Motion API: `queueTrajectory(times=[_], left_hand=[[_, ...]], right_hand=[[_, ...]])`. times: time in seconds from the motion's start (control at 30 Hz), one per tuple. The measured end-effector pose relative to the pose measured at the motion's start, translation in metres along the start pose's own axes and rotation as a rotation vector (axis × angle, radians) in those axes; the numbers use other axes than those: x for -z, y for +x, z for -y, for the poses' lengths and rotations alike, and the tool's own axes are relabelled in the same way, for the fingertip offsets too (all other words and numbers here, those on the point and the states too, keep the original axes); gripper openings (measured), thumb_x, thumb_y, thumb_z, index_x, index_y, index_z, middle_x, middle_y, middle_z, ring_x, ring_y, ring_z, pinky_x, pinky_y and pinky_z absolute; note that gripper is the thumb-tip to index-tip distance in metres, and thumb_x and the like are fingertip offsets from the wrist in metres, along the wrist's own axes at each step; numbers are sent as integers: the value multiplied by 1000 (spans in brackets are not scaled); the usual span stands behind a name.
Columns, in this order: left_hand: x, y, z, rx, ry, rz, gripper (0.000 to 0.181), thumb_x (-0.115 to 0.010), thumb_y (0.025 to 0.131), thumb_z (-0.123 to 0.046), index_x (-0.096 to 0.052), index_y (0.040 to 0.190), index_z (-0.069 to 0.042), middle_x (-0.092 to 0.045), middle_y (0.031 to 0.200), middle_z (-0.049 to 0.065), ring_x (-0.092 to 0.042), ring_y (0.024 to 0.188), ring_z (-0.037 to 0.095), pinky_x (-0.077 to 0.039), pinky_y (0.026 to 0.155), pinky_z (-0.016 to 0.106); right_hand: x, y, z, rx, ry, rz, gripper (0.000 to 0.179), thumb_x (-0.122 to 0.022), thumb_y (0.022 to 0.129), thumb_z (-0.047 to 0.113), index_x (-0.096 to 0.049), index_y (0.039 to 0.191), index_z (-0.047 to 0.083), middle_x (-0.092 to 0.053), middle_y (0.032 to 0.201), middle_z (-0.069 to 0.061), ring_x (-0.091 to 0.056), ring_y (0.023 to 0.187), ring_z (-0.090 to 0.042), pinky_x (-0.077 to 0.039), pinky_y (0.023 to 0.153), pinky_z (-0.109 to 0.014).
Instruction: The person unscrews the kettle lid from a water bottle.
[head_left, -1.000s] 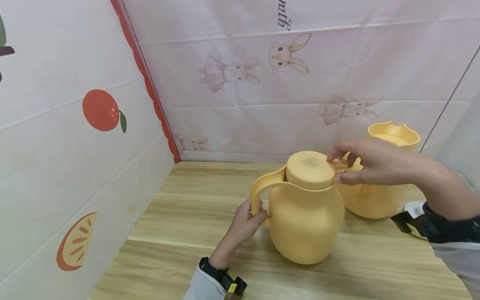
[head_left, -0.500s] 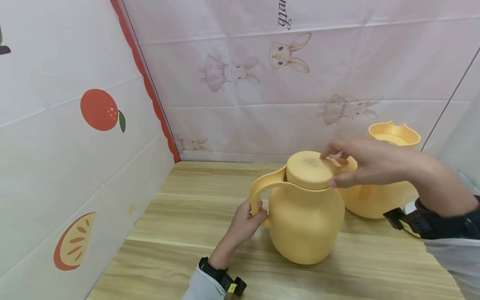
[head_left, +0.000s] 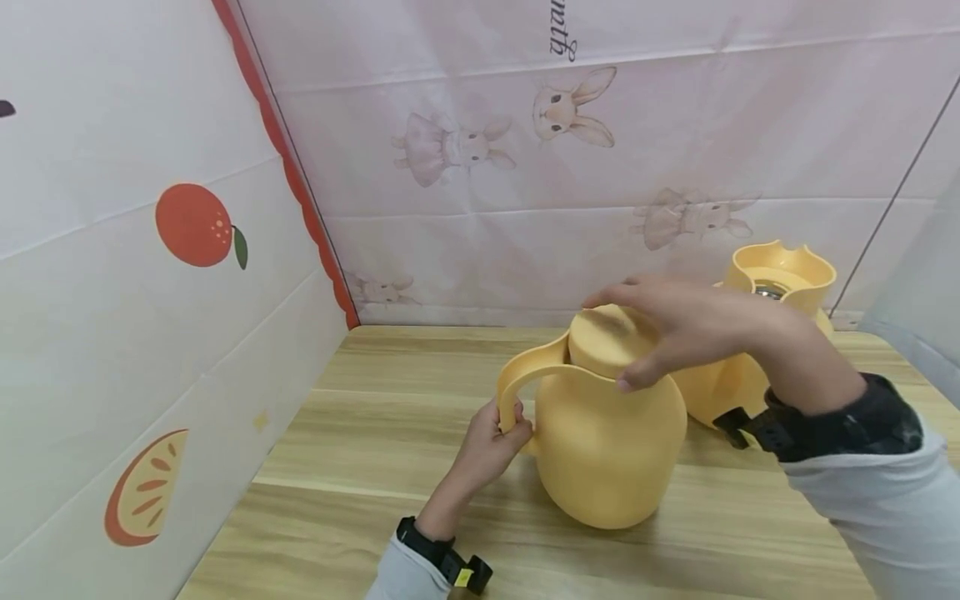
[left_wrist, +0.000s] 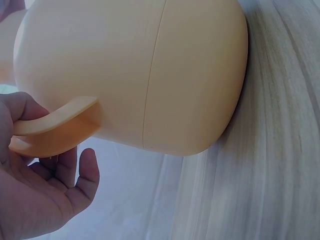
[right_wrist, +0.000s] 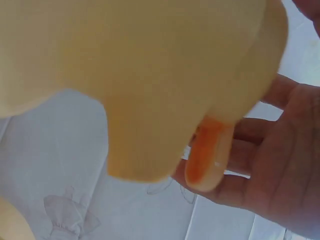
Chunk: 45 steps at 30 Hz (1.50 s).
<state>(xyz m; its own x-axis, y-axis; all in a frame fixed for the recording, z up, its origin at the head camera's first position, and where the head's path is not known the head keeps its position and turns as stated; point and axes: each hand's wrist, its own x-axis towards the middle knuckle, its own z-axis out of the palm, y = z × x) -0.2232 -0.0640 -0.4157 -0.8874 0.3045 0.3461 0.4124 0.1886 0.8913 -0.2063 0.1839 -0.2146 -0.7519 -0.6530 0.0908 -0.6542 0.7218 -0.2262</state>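
A yellow thermos jug stands upright on the wooden table, its round lid seated in the neck. My left hand grips the jug's handle; in the left wrist view its fingers curl around the handle. My right hand spans the lid from the right, fingers stretched over its far side and thumb near the front of the neck. In the right wrist view, fingers pass behind an orange-tinted tab. Whether they touch the lid is unclear.
Behind my right hand stands a second yellow jug, lidless, with a metallic ring in its mouth. My right forearm covers part of it. A pink rabbit-print sheet hangs along the back, and a fruit-print wall borders the left.
My right hand has slid left from the spout side to over the lid, its fingers spreading wider. The second jug's mouth shows more. My left hand and the held jug have stayed put.
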Motion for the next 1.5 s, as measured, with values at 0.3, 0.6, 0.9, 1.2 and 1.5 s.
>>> queueTrajectory(times=[0.3, 0.6, 0.9, 1.2, 1.5], left_hand=[[0, 0, 0, -9, -1, 4, 10, -55, 85, -2, -49, 79, -7, -43, 70, 1, -41, 58, 12, -36, 52, 24], [0, 1, 1, -13, 4, 3, 9, -53, 85, -3, -48, 79, -7, -43, 70, 2, -41, 58, 11, -36, 52, 23], [0, 2, 3, -7, -13, 13, 11, -54, 85, 0, -48, 79, -6, -42, 69, 0, -40, 57, 11, -36, 51, 23], [4, -6, -35, 6, -8, 31, 12, -51, 84, 4, -46, 77, -4, -40, 68, -2, -39, 57, 8, -35, 53, 22], [4, -6, -35, -2, -7, 30, 12, -51, 84, 5, -46, 77, -4, -40, 68, -2, -39, 58, 8, -35, 53, 22]], right_hand=[[-6, 13, 2, 32, -31, 48, 78, -77, 65, 46, -49, 134, 20, -53, 113, -8, -49, 85, -19, -41, 71, -37], [-4, 15, 0, 28, -2, 69, 76, -78, 64, 50, -52, 130, 22, -53, 110, -7, -50, 86, -20, -42, 72, -38], [3, 19, 1, 43, 61, 115, 81, -81, 64, 43, -51, 132, 12, -55, 101, -3, -49, 84, -19, -42, 71, -36], [16, 13, 8, 6, 27, 36, 78, -80, 65, 40, -49, 133, 18, -55, 91, -2, -48, 75, -17, -40, 64, -34], [27, 3, 12, 12, -1, -4, 80, -80, 64, 45, -48, 134, 22, -54, 112, -3, -47, 89, -19, -39, 73, -38]])
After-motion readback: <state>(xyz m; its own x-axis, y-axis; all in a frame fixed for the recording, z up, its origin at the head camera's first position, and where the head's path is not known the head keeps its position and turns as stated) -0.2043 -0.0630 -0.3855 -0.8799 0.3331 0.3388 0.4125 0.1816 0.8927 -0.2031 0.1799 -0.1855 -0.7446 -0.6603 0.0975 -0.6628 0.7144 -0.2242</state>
